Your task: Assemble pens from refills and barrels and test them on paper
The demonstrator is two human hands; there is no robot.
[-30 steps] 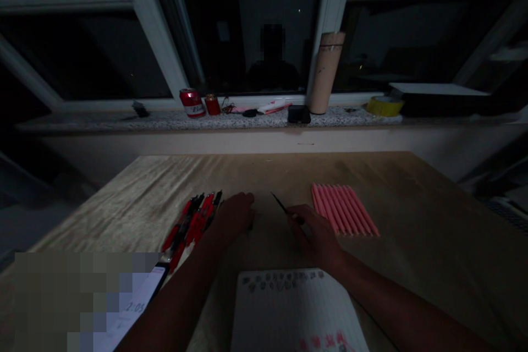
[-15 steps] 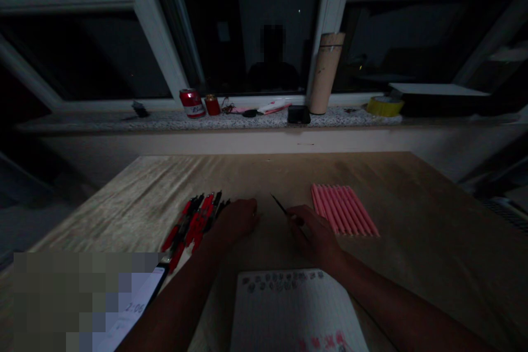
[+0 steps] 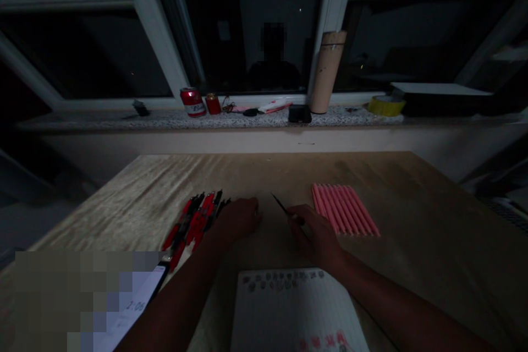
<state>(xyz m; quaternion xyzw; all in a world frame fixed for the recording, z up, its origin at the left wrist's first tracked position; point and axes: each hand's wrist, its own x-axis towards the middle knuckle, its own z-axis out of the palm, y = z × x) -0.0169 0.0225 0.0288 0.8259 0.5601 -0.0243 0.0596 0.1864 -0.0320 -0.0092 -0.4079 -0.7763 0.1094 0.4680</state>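
Note:
My right hand (image 3: 314,231) is closed round a thin dark pen (image 3: 281,205) whose tip points up and left over the wooden table (image 3: 412,198). My left hand (image 3: 239,217) rests on the table with its fingers curled, right beside a heap of red and black pens (image 3: 193,220); whether it holds anything is hidden in the dim light. A row of pink pens (image 3: 344,209) lies side by side to the right of my right hand. A white notebook (image 3: 292,308) lies near the front edge between my forearms.
A phone with a lit screen (image 3: 136,302) lies at the front left. On the window sill (image 3: 165,119) stand a red can (image 3: 192,102), a small red cup (image 3: 213,104), a cardboard tube (image 3: 327,71), a dark box (image 3: 299,114) and yellow tape (image 3: 385,105). The room is dark.
My left hand has shifted slightly to the right, toward the right hand. The right hand and its pen have barely moved.

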